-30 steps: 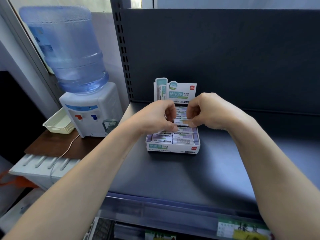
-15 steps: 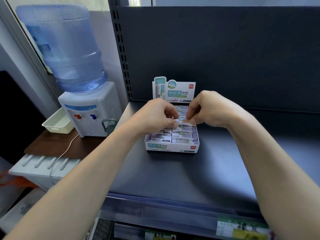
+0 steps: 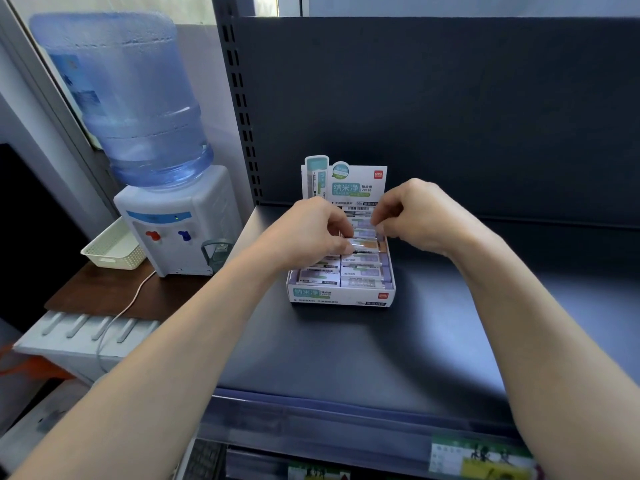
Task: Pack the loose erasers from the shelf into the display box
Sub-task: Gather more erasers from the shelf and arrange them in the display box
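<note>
The white display box [image 3: 341, 296] stands on the dark shelf [image 3: 346, 358], with its header card upright at the back. Rows of lilac-and-white erasers [image 3: 360, 271] fill it. One eraser with an orange end [image 3: 367, 244] lies across the middle of the box. My left hand [image 3: 304, 233] pinches that eraser's left end between thumb and fingers. My right hand [image 3: 412, 216] is over the back right of the box. Its fingers are curled, with the tips just behind the orange-ended eraser, and I see nothing held in them. The box's left rows are hidden under my left hand.
A water dispenser [image 3: 173, 223] with a blue bottle stands on a brown side table [image 3: 104, 292] left of the shelf upright, beside a cream basket [image 3: 114, 247]. The shelf's front edge carries a price rail [image 3: 346, 427] with a green label.
Both hands pinched the orange-ended eraser above the box; now it lies lower in the box. My right hand has let go and drawn slightly back, while my left stays at the eraser's end.
</note>
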{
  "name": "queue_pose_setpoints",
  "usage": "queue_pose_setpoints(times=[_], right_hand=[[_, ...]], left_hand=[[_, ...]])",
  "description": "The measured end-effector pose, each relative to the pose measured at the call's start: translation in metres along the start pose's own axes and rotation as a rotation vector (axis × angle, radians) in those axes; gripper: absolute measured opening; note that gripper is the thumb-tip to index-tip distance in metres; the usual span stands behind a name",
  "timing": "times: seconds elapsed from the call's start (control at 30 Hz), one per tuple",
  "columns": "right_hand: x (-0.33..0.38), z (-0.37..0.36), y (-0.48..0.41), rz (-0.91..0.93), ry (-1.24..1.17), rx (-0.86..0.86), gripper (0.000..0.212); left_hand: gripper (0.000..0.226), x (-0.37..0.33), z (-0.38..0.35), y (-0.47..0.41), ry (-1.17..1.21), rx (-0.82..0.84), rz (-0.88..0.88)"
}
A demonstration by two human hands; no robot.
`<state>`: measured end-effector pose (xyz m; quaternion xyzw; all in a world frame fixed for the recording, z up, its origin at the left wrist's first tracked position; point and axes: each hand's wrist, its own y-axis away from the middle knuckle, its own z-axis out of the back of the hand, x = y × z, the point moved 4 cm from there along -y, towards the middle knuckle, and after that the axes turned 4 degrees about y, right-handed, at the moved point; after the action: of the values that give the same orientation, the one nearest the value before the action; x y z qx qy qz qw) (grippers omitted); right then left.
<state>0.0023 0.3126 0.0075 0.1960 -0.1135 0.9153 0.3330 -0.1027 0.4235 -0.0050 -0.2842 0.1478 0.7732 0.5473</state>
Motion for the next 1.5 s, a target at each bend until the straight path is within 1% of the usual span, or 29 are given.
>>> queue_pose_setpoints(times=[0.1, 0.2, 0.33, 0.43, 0.5, 0.57, 0.67, 0.83, 1.0, 1.13, 1.27, 1.4, 1.5], right_hand=[[-0.004, 0.000, -0.004, -0.011, 0.018, -0.075, 0.017], [-0.004, -0.007, -0.007, -0.002, 0.063, -0.074, 0.025], [-0.005, -0.010, -0.010, -0.017, 0.052, -0.078, 0.018], [-0.003, -0.007, -0.012, 0.008, 0.059, -0.149, 0.019], [-0.002, -0.007, -0.014, 0.016, 0.095, -0.152, 0.022], [-0.001, -0.010, -0.016, 0.017, 0.119, -0.127, 0.021], [-0.002, -0.012, -0.018, 0.023, 0.127, -0.138, 0.012], [-0.002, -0.012, -0.017, 0.004, 0.064, -0.150, 0.009], [-0.005, -0.014, -0.021, -0.058, -0.039, -0.178, 0.004], [-0.006, -0.015, -0.018, -0.082, -0.154, -0.160, 0.011], [-0.006, -0.015, -0.019, -0.100, -0.165, -0.186, 0.006], [-0.005, -0.017, -0.020, -0.106, -0.191, -0.168, 0.007], [-0.007, -0.018, -0.020, -0.115, -0.196, -0.184, 0.004]], left_hand=[[0.013, 0.001, 0.000, 0.000, 0.038, 0.025, 0.009], [0.009, 0.002, -0.001, -0.001, 0.050, -0.031, 0.016], [0.008, 0.004, -0.002, -0.002, 0.058, -0.057, 0.021], [0.014, 0.007, 0.004, -0.004, 0.083, -0.164, 0.013], [0.021, 0.010, 0.008, -0.006, 0.051, -0.234, 0.020], [0.025, 0.013, 0.007, -0.009, -0.008, -0.217, 0.036], [0.025, 0.015, 0.005, -0.013, -0.092, -0.158, 0.053], [0.022, 0.018, 0.009, -0.016, -0.046, -0.188, 0.051], [0.020, 0.020, 0.006, -0.017, 0.002, -0.223, 0.040], [0.018, 0.016, -0.002, -0.019, 0.045, -0.179, -0.027], [0.023, 0.012, -0.005, -0.020, -0.008, -0.214, -0.071], [0.027, 0.013, -0.010, -0.022, -0.155, -0.170, -0.104], [0.028, 0.013, -0.011, -0.022, -0.167, -0.166, -0.113]])
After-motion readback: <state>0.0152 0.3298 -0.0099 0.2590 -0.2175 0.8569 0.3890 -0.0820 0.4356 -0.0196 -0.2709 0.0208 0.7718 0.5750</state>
